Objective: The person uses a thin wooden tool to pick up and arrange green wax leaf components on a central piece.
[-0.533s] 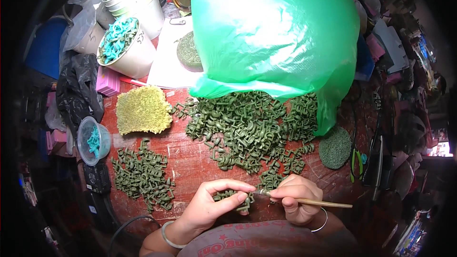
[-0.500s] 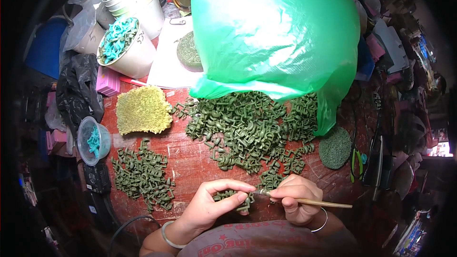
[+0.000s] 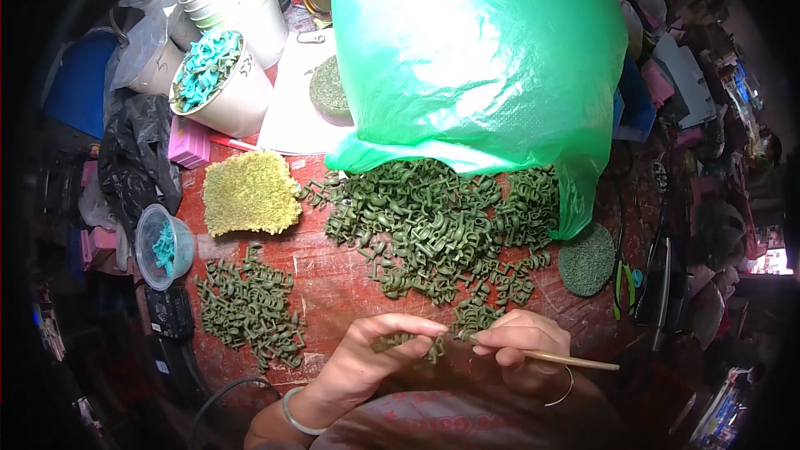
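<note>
Near the table's front edge, my left hand (image 3: 358, 358) is closed in a pinch. A small green piece (image 3: 457, 334), partly hidden, shows at its fingertips. My right hand (image 3: 529, 346) is wrapped round a slim tool with a pale wooden handle (image 3: 581, 360). Its working end points at the left fingertips and is hidden by the fingers. Just beyond my hands lies a big heap of small curved dark-green pieces (image 3: 425, 225), with some stray ones under the left fingers. To the left is a smaller pile of similar pieces (image 3: 250, 308).
A green plastic bag (image 3: 479, 58) bulges behind the heap. Leftward are a yellow sponge-like block (image 3: 252, 193), a clear tub (image 3: 185, 246) with turquoise pieces, pink blocks (image 3: 189, 143) and a white bucket (image 3: 237, 100). On the right lie a round green pad (image 3: 587, 259) and green-handled pliers (image 3: 619, 287).
My right hand and the tool have shifted slightly to the right, and its fingers have closed in more. The green bag has sagged slightly leftward. My left hand stays nearly in place.
</note>
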A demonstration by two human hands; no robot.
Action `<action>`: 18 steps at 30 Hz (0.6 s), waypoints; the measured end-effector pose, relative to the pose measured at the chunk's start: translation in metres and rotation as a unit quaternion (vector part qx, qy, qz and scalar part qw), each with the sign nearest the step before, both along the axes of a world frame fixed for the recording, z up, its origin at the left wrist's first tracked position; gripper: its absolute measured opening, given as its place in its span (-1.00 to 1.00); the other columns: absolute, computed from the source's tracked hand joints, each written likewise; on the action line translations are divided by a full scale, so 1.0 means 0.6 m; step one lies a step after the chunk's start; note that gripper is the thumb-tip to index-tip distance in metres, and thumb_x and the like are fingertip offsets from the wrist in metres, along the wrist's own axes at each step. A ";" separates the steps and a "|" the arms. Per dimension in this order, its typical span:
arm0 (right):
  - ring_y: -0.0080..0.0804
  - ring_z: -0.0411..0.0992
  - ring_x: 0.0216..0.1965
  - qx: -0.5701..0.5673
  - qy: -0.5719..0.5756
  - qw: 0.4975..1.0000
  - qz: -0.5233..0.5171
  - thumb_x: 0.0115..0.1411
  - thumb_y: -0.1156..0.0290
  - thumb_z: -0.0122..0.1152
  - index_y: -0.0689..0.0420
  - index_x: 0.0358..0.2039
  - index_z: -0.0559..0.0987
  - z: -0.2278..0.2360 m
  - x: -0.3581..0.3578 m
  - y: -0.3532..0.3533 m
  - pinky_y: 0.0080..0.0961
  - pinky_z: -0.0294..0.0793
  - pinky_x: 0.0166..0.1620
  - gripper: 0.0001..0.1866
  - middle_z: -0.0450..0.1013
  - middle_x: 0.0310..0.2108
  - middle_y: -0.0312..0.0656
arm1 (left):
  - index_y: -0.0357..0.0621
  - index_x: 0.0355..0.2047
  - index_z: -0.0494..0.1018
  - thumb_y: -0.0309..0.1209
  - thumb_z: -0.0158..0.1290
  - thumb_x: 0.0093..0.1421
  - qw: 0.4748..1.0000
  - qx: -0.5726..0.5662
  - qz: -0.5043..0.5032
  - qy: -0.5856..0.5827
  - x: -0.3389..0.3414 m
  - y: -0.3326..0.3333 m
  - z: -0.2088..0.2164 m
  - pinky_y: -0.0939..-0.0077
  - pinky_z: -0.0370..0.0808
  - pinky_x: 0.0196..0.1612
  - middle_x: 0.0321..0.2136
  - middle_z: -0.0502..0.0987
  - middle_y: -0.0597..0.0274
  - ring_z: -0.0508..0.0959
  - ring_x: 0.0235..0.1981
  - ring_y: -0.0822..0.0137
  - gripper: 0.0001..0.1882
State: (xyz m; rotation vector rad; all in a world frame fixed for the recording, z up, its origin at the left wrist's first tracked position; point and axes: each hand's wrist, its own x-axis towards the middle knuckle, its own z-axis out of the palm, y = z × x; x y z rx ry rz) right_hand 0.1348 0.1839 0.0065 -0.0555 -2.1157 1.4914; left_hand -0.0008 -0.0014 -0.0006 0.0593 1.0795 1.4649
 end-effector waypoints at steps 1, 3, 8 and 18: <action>-0.36 0.57 -0.49 0.006 0.003 1.000 -0.003 0.28 0.29 0.25 0.25 -0.29 0.61 0.000 -0.001 0.000 -0.51 0.56 -0.43 -0.75 0.57 -0.45 -0.17 | -0.27 -0.06 0.58 -0.52 0.12 0.29 1.000 -0.001 0.001 0.001 0.000 0.000 0.001 0.61 0.47 -0.03 -0.19 0.61 0.26 0.54 -0.13 0.52 -0.77; -0.36 0.57 -0.49 -0.003 -0.010 1.000 -0.003 0.28 0.30 0.25 0.25 -0.29 0.61 0.001 0.001 0.001 -0.51 0.56 -0.43 -0.76 0.58 -0.44 -0.16 | -0.27 -0.06 0.58 -0.52 0.12 0.29 1.000 0.001 0.009 -0.020 0.001 0.000 0.003 0.60 0.47 -0.03 -0.19 0.61 0.26 0.54 -0.13 0.51 -0.77; -0.38 0.56 -0.50 -0.044 -0.047 0.998 -0.020 0.28 0.33 0.25 0.22 -0.31 0.61 0.000 0.007 -0.004 -0.52 0.55 -0.46 -0.80 0.61 -0.39 -0.13 | -0.27 -0.06 0.57 -0.52 0.12 0.28 1.000 0.004 0.016 0.003 0.001 0.002 0.004 0.57 0.52 -0.09 -0.17 0.60 0.23 0.56 -0.18 0.48 -0.77; -0.32 0.50 -0.49 0.021 -0.015 1.000 0.004 0.37 0.36 0.10 0.27 -0.23 0.56 -0.002 0.001 -0.003 -0.45 0.53 -0.41 -0.79 0.52 -0.40 -0.14 | -0.30 -0.08 0.56 -0.51 0.11 0.29 0.999 -0.007 0.013 -0.030 -0.002 0.005 0.014 0.52 0.60 -0.22 -0.27 0.58 0.22 0.56 -0.29 0.47 -0.79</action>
